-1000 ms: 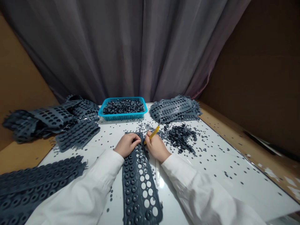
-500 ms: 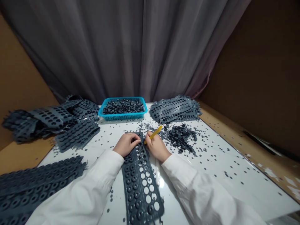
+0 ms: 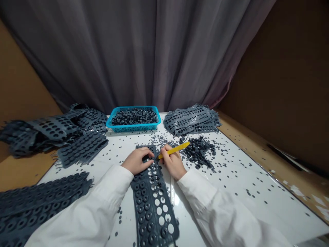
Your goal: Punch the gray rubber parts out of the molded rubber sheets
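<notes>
Pressing down with bent fingers of the left hand (image 3: pixel 136 160) on the far end of a dark rubber strip (image 3: pixel 151 202), laid lengthwise at lower centre of the frame on the white table (image 3: pixel 239 185). Pinching a yellow stick (image 3: pixel 177 149) in the right hand (image 3: pixel 172 164), just right of that strip, near tip at its edge. Right of centre, a heap of loose rings (image 3: pixel 199 151); at upper centre, a blue basket (image 3: pixel 133 127) of the same; beyond the heap, stacked punched sheets (image 3: pixel 190 119); at left, piled strips (image 3: pixel 64 132).
</notes>
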Tool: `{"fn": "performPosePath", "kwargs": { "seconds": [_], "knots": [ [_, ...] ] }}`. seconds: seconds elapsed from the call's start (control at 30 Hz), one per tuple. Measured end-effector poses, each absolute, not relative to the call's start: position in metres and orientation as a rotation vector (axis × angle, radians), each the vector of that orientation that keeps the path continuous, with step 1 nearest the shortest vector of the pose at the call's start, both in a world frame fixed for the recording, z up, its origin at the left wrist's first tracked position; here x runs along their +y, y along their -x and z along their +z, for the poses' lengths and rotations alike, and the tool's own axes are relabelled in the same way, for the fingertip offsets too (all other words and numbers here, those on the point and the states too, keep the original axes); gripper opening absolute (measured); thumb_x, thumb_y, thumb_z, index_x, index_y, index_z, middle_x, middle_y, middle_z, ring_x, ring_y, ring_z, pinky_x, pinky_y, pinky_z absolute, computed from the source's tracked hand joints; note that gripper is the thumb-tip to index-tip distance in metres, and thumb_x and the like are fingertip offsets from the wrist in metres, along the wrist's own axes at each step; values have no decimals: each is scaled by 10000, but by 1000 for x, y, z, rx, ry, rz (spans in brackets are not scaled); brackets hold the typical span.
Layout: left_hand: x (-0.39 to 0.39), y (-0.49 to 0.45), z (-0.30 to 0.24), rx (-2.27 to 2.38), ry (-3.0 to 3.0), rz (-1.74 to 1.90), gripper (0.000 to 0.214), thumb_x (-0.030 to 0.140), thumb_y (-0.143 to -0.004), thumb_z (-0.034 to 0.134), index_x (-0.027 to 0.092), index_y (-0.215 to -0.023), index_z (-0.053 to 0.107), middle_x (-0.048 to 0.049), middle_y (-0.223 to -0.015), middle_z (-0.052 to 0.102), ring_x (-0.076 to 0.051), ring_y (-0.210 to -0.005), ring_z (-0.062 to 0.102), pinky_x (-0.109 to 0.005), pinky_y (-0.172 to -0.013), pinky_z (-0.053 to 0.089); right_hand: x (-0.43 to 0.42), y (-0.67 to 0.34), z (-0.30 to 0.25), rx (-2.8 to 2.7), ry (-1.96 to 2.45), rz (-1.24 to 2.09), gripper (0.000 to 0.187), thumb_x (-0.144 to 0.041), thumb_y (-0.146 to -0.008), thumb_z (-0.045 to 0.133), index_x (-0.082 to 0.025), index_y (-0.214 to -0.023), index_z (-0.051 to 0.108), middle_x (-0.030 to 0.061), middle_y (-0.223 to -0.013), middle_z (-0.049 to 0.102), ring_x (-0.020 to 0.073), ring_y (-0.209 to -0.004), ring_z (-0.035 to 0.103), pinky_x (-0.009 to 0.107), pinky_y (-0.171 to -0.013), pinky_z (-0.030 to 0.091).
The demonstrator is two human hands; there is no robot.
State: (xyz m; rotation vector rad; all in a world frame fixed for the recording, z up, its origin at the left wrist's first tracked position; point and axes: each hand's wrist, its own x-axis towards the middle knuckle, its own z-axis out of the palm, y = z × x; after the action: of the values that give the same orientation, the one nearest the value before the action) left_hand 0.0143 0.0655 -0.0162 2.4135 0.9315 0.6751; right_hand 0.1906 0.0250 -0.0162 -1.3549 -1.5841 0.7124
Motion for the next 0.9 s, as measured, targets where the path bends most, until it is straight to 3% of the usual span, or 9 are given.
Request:
{"fn": "performPosePath", "kwargs": {
  "seconds": [0.23,0.67,0.9],
  "knots": [
    [62,-12,-13,894,-2442,670,127,140,-722,574,178,-837,614,-31,-855,612,-162,-811,586,-271,-751,461,25,-192,-17,-1542,1360,775,275,-340,-894,394,-206,-660,447,-36,-510,533,123,-476,492,230,-529,380],
    [52,-5,-18,962,-2587,749,118,182,-791,561,211,-833,667,-33,-922,629,-164,-856,588,-277,-784,470,24,-195,-16,-1504,1230,796,259,-400,-924,357,-207,-791,467,-27,-624,555,132,-556,531,244,-573,408],
    [53,-3,-24,954,-2598,831,94,204,-778,600,224,-795,690,-29,-916,648,-165,-832,604,-285,-776,482,22,-196,-16,-1622,1175,803,274,-384,-929,357,-199,-760,470,-20,-641,558,132,-590,535,247,-606,406]
  ]
}}
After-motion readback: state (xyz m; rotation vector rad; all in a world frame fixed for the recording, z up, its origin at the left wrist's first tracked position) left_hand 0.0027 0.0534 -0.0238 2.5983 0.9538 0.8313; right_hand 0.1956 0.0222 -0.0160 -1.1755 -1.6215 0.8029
